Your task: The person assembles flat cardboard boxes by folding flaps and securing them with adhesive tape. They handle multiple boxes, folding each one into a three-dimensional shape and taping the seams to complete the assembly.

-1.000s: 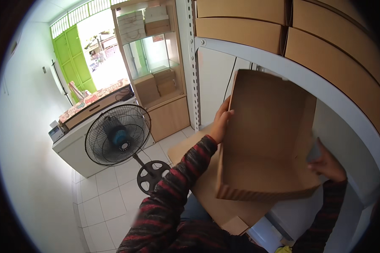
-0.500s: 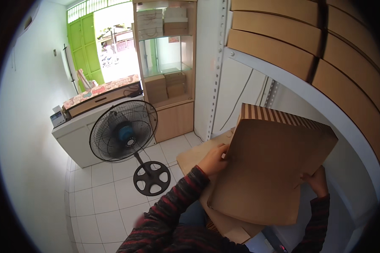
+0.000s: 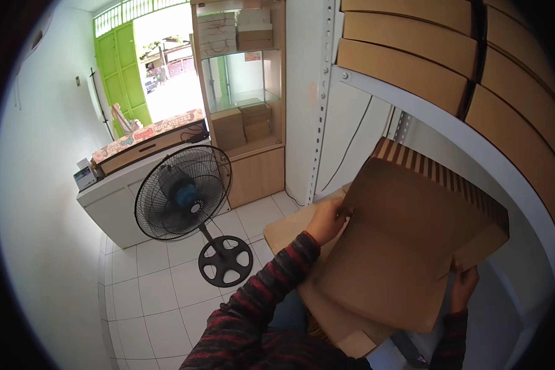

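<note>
A brown cardboard box (image 3: 394,246) stands tilted in front of me, its plain inner face toward me and a striped far side showing along its top. My left hand (image 3: 328,222) pinches its left edge, thumb over the rim. At its lower right corner, my right hand (image 3: 465,287) grips the side wall, with some fingertips hidden behind the cardboard. Beneath it lies another piece of brown cardboard (image 3: 345,320), partly covered by the box. A light wood-coloured surface (image 3: 290,231) shows past my left hand.
Stacked cardboard boxes (image 3: 407,71) fill a grey metal shelf (image 3: 413,102) close above at the right. A black standing fan (image 3: 188,194) is on the tiled floor at left. Behind it are a white counter (image 3: 114,209) and a glass-front cabinet (image 3: 246,172).
Both hands have shifted slightly right with the box. The box has tilted, showing more of its right wall and inner fold. My right hand sits lower on its side.
</note>
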A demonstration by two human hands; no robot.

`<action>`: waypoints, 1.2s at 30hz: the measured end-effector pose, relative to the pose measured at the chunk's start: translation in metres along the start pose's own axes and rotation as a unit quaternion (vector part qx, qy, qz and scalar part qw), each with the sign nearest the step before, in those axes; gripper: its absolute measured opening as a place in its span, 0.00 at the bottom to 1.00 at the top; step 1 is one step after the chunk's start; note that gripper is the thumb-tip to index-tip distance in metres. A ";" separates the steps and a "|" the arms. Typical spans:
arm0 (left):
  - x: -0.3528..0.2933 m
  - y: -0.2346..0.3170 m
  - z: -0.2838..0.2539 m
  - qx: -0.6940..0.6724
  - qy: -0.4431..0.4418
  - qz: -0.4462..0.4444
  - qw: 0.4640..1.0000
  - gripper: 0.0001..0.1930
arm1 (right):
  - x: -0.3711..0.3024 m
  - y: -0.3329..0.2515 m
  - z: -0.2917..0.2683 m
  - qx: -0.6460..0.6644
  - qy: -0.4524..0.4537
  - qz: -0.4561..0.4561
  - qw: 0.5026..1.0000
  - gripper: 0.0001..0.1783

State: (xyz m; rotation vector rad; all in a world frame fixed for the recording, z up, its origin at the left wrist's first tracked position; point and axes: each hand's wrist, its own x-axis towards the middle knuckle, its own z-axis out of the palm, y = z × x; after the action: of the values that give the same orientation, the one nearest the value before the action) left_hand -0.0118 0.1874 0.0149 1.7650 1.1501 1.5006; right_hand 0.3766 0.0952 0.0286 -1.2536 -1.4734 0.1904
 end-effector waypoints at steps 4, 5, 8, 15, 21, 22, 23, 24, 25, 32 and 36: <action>0.020 -0.033 0.014 -0.085 -0.051 -0.018 0.995 0.15 | -0.005 0.033 -0.011 -0.057 -0.045 -0.004 0.997 0.16; 0.020 -0.032 0.012 -0.099 -0.053 -0.047 0.992 0.19 | -0.004 0.037 -0.009 -0.080 -0.048 -0.017 0.995 0.15; 0.007 -0.073 -0.010 0.005 -0.002 -0.006 1.000 0.18 | -0.001 0.038 0.005 -0.181 -0.151 0.076 0.969 0.17; 0.010 -0.058 0.003 -0.126 -0.082 -0.040 0.988 0.20 | 0.005 0.016 -0.001 0.167 -0.172 0.143 0.960 0.19; 0.008 -0.029 0.006 -0.175 -0.152 -0.043 0.972 0.22 | 0.006 -0.005 -0.001 -0.014 -0.218 0.062 0.974 0.20; 0.008 -0.025 0.004 -0.173 -0.156 -0.042 0.972 0.23 | 0.002 -0.004 -0.001 -0.039 -0.214 0.022 0.976 0.20; 0.008 -0.023 0.002 -0.169 -0.157 -0.043 0.972 0.24 | 0.000 -0.003 -0.001 -0.064 -0.209 -0.018 0.976 0.21; 0.005 -0.019 -0.002 -0.156 -0.157 -0.047 0.974 0.24 | 0.000 -0.003 -0.002 -0.061 -0.216 -0.010 0.974 0.22; 0.001 -0.018 -0.006 -0.141 -0.154 -0.051 0.977 0.25 | 0.001 -0.003 -0.004 -0.058 -0.223 -0.001 0.973 0.23; -0.071 -0.007 -0.062 -0.065 -0.046 -0.077 0.994 0.31 | 0.000 -0.015 -0.004 -0.137 -0.206 -0.052 0.968 0.26; -0.140 0.001 -0.047 -0.149 -0.014 -0.003 0.989 0.42 | 0.003 -0.002 -0.022 -0.162 -0.188 -0.061 0.967 0.27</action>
State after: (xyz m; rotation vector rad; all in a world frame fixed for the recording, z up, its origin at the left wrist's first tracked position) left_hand -0.0587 0.0604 -0.0432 1.5716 0.8632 1.5487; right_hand 0.3933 0.0855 0.0391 -1.4355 -1.9648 0.1109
